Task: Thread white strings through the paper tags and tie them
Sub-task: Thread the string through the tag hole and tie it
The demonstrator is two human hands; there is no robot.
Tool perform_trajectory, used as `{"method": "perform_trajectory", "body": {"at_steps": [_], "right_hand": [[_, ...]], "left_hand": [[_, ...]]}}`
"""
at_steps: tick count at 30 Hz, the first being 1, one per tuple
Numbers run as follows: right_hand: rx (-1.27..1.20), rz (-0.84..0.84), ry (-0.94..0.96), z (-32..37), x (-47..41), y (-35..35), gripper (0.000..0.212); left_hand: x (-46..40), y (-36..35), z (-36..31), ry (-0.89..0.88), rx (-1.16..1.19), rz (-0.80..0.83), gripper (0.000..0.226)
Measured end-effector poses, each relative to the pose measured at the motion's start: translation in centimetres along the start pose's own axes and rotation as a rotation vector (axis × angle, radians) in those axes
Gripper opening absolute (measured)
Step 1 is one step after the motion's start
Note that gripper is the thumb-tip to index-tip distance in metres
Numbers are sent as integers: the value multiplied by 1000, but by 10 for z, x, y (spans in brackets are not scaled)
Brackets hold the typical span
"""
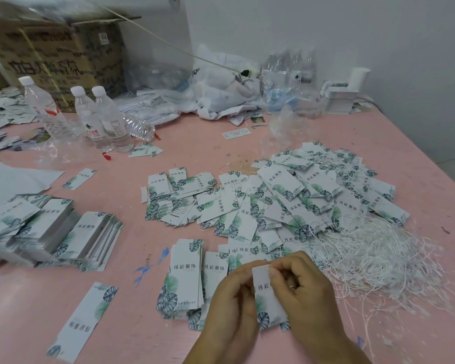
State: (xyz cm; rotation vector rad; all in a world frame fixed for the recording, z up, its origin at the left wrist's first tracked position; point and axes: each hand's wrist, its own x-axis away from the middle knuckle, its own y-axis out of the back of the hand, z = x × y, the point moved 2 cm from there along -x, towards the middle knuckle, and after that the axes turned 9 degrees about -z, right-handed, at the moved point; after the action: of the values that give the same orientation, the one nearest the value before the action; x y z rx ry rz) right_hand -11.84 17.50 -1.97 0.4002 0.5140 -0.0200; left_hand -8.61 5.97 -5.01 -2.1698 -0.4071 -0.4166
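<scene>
Pink counter (147,324), cluttered all over. Far left: big cardboard box (55,56), three upright water bottles (100,119) with white caps in front of it, plus a fourth crushed bottle (139,128) lying on its side just right of them. Far middle: heap of crumpled plastic bags (221,93), more bottles behind, too blurry to count. Far right by the wall: small white box thing (347,90), can't tell what exactly.

Left side: stacks of leaf-print tags (90,237), leaning and partly blurred, no clean count. One long single tag (83,321) lying alone near left, another lone one (80,178) further back. Middle and right: huge loose pile of tags (300,198), way too many to count, spilling toward the near edge. Right of that, tangled mass of white strings (378,258) touching the pile's near-right edge.

Near centre: short stack of tags (185,274) flat on the counter, just left of the hands. Both hands up close together over it, blocking part of the pile behind. Left hand (234,306) curled round the left edge of one paper tag (267,298), held upright-ish. Right hand (305,287) pinching at that tag's top edge, ring on one finger. No way to make out a string between those fingertips, too small and blurred.
</scene>
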Motion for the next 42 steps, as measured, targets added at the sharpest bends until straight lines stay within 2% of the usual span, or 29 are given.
{"method": "perform_trajectory", "body": {"at_steps": [6,8,12,14,16,18,21,23,28,30,33,35,39,42], "right_hand": [[-20,8,-25,-1,1,1,10],[-18,11,-21,-2,2,0,17],[-33,19,-23,-1,0,1,11],[-21,62,-31,-2,0,2,16],[-102,135,-171,-4,-1,3,19],[-310,194,-430,-9,-5,5,17],[-736,167,-740,-18,-17,11,17],[-932,146,-862,-23,-24,14,24],[-938,143,-873,-31,-29,22,29],[-876,89,-843,-35,-30,22,30],[-815,-36,-832,-41,-30,23,32],[-806,-100,-845,-45,-29,24,30],[-866,-140,-945,-47,-30,25,35],[-1005,-121,-1070,-43,-31,23,35]], "left_hand": [[1,-1,-2,44,79,36,36],[3,-3,-2,31,61,46,41],[1,-1,1,-33,-18,-11,36],[0,1,1,-91,-89,-50,36],[0,3,1,-135,-138,-66,32],[0,2,1,-123,-94,-44,20],[-3,2,0,-114,4,-62,13],[-6,4,-3,-104,60,-86,12],[-3,2,-6,-75,107,-106,8],[-2,2,-6,-57,88,-90,7],[-4,6,-7,-47,71,-101,24],[-5,8,-6,-41,62,-88,21],[-6,8,-4,3,80,-40,43],[-5,9,-4,19,126,-35,43]]}}
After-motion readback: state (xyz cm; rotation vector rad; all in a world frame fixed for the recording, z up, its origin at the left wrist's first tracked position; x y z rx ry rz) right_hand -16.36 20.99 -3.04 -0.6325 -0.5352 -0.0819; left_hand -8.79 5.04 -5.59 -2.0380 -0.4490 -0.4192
